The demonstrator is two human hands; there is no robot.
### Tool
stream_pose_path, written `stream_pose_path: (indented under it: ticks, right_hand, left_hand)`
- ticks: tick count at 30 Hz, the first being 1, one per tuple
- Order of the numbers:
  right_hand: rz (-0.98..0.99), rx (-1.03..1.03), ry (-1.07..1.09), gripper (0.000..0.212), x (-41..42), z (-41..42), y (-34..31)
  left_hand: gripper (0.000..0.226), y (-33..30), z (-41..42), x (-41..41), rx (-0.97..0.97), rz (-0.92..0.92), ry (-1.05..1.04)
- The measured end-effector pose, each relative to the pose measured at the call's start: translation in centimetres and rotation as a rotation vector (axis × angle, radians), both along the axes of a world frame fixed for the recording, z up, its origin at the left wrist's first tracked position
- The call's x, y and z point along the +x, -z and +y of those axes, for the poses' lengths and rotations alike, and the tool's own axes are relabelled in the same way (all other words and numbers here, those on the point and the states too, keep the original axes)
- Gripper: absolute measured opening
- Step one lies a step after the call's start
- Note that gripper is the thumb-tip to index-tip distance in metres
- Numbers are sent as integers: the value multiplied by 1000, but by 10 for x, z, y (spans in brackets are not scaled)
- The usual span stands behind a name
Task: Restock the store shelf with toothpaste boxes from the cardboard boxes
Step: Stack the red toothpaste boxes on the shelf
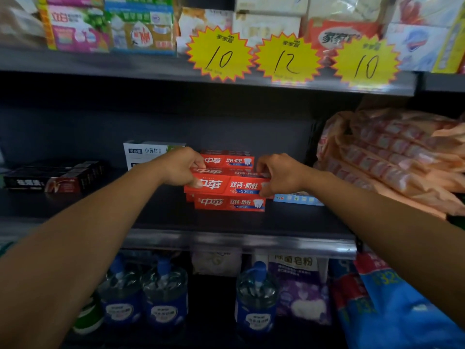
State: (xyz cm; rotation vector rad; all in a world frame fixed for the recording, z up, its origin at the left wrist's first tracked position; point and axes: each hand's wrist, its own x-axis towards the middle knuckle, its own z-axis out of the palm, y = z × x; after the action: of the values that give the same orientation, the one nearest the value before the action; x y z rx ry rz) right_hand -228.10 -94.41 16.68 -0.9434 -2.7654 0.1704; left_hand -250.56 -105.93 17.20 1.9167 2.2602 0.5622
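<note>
Between our fingers sits a red toothpaste box (pixel 227 186), pinched at its ends by our left hand (pixel 180 167) and right hand (pixel 279 173). Beneath and behind our fingertips, a few red boxes (pixel 230 203) are stacked; much shelf (pixel 151 212) seems unfilled.

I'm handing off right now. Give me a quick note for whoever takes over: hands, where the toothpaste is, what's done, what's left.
Left hand and right hand each grip an end of the top red toothpaste box, held over the red stack on the middle shelf.
Done: several red boxes already stacked.
Left: set this box down and square it. The cardboard boxes are out of view, so remaining stock is unknown.
</note>
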Motion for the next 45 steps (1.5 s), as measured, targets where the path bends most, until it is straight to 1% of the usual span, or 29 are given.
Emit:
stream_pose_path:
  ticks: [5, 9, 15, 20, 23, 29, 34, 36, 39, 41, 42, 45]
  right_hand:
    - [-11, -63, 14, 40, -3, 10, 3]
    - [-55, -33, 36, 43, -7, 15, 13]
    - [-89, -8, 48, 41, -19, 17, 41]
    - [-125, -12, 22, 41, -32, 16, 60]
    - [-135, -9, 21, 42, -38, 17, 65]
    - [-136, 67, 28, 37, -47, 22, 73]
    - [-109, 159, 32, 33, -51, 19, 77]
    - [-98, 183, 29, 37, -53, 18, 78]
    - [-91, 185, 27, 64, -56, 16, 77]
    - [-97, 181, 32, 73, -57, 16, 77]
    - [-101, 181, 27, 72, -57, 17, 77]
    - [-96, 196, 16, 61, -58, 19, 79]
  left_hand:
    - [44, 7, 11, -6, -26, -35, 18]
    - [47, 22, 15, -11, -78, -39, 23]
    - [38, 50, 19, -21, -127, -14, -6]
    - [32, 63, 18, -30, -160, -44, -13]
    - [32, 68, 20, -33, -166, -29, -16]
    - [34, 73, 26, -41, -147, 17, -55]
    - [41, 74, 28, -47, -105, 60, -120]
    - [43, 75, 30, -49, -99, 78, -131]
    - [44, 75, 31, -49, -97, 77, -140]
    - [44, 75, 32, -48, -101, 82, -140]
    - [45, 75, 33, -49, -101, 84, -140]
    - [46, 76, 34, -50, -101, 86, -140]
